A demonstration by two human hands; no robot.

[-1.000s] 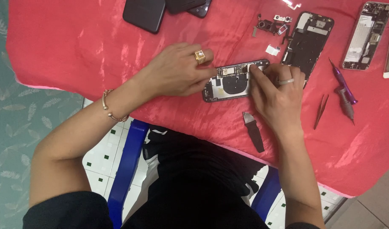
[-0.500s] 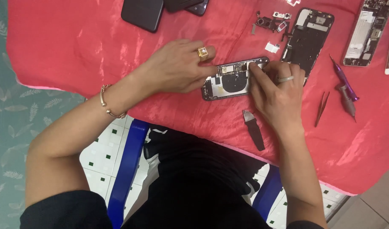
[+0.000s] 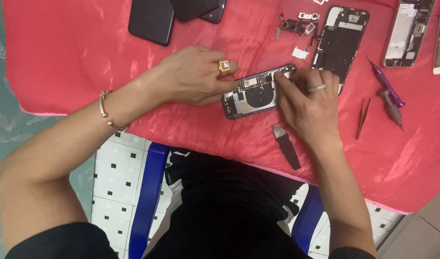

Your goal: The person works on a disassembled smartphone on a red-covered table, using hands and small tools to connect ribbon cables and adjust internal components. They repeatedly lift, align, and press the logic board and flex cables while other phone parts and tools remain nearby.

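Two hands are set on an opened phone that lies on the red cloth over the desk, near the middle. The phone's long axis runs from lower left to upper right, tilted slightly upward toward the right. The left hand is laid against its left end, fingers curled together and pressed to the frame. The right hand is placed at the upper right end, its fingertips brought close together on the top corner; whether a small part is pinched there cannot be told. That corner is nearer the right hand. A dark pry tool lies just below the right hand, tweezers and a purple screwdriver farther right.
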